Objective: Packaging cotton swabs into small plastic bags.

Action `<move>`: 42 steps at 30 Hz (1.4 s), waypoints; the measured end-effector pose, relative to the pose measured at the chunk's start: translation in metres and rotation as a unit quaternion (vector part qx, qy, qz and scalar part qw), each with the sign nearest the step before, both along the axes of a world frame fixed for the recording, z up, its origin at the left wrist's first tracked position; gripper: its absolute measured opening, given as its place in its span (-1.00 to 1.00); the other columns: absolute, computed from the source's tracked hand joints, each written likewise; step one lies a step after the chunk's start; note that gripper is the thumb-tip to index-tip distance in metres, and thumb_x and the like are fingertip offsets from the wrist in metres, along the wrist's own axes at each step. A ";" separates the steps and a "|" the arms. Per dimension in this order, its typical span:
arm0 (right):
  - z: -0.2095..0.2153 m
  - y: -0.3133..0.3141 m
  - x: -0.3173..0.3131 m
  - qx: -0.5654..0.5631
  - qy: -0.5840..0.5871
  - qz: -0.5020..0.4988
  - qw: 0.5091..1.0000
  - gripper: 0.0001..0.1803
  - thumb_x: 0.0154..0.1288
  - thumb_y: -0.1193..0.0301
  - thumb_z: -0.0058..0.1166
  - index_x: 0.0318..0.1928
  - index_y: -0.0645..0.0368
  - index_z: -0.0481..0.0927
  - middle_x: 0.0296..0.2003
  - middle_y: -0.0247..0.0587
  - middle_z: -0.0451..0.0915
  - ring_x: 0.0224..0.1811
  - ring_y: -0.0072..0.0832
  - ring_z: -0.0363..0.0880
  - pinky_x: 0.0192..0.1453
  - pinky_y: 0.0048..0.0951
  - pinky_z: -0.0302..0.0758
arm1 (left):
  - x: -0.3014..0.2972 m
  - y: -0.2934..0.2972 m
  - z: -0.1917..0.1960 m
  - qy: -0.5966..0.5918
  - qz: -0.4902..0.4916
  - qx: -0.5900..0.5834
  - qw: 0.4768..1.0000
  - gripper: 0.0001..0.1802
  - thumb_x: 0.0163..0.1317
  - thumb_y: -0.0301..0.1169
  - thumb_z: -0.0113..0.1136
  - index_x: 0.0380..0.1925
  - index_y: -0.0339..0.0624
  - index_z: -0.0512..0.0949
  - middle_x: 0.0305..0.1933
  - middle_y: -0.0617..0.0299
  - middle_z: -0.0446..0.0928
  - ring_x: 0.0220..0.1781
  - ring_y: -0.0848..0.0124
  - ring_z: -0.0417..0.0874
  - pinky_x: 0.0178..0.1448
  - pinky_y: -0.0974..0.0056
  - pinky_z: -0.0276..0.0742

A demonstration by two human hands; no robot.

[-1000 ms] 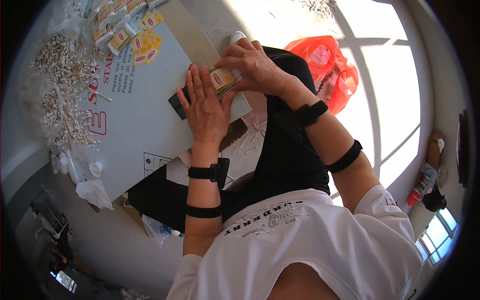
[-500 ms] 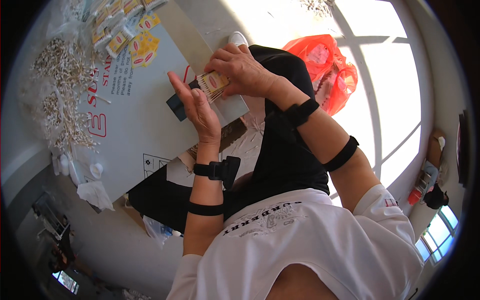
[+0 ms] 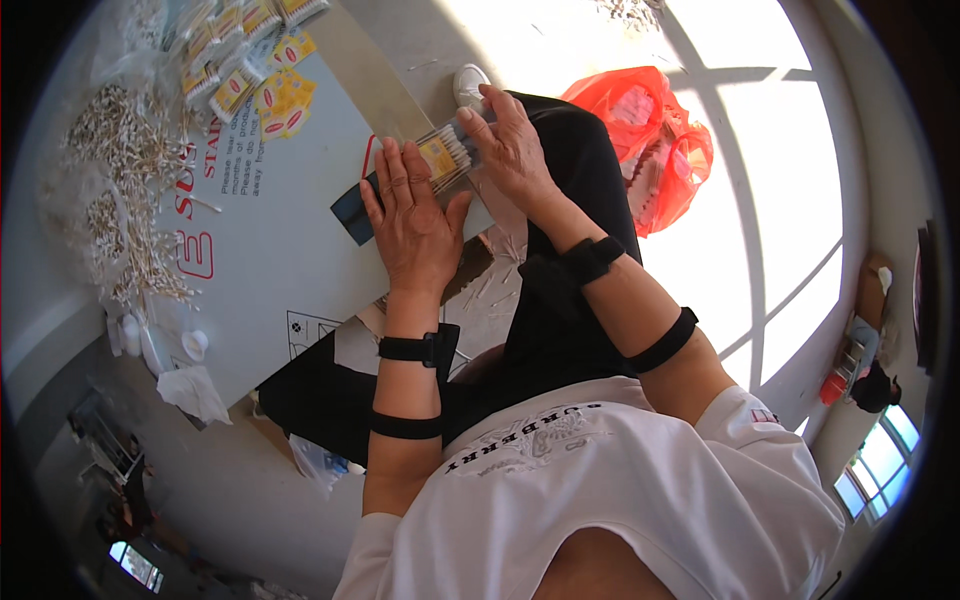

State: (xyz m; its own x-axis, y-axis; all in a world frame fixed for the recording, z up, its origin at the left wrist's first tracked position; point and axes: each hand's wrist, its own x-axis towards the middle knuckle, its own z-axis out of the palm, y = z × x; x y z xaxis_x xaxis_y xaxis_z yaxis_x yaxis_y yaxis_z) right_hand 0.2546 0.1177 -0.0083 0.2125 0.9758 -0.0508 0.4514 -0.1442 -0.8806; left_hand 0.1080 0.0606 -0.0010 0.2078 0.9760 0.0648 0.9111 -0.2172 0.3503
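A pack of cotton swabs point(image 3: 450, 152) with a yellow card lies near the right end of a dark flat strip point(image 3: 352, 214) on the grey printed board. My left hand point(image 3: 415, 230) rests palm down across the strip, fingers stretched out flat, its fingertips at the pack's left part and hiding some of it. At the pack's other end is my right hand point(image 3: 515, 155), its fingers apart, thumb and forefinger close to the swab tips. What looks like clear film shows by those fingers; whether they touch it I cannot tell.
Loose cotton swabs point(image 3: 125, 190) are heaped on the board's left side, partly in clear plastic. Yellow cards point(image 3: 285, 103) and several filled packs point(image 3: 235, 45) lie at the far left. A white roll point(image 3: 195, 344) stands near the left edge. A red plastic bag point(image 3: 675, 150) sits on the floor.
My left hand has turned from edge-on to palm down over the strip. My right hand has drawn back rightward off the swab pack and its fingers have spread.
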 end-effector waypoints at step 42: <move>-0.001 0.015 -0.031 -0.017 -0.236 0.033 0.971 -0.53 0.45 0.06 -0.10 -0.44 0.15 0.60 -0.47 0.05 0.65 -0.37 0.02 0.67 -0.28 0.01 0.57 | -0.004 -0.007 0.006 0.005 0.033 -0.019 0.999 0.01 0.27 0.10 0.15 0.48 -0.34 -0.01 0.59 -0.12 -0.08 0.63 0.03 -0.10 0.58 -0.21 -0.32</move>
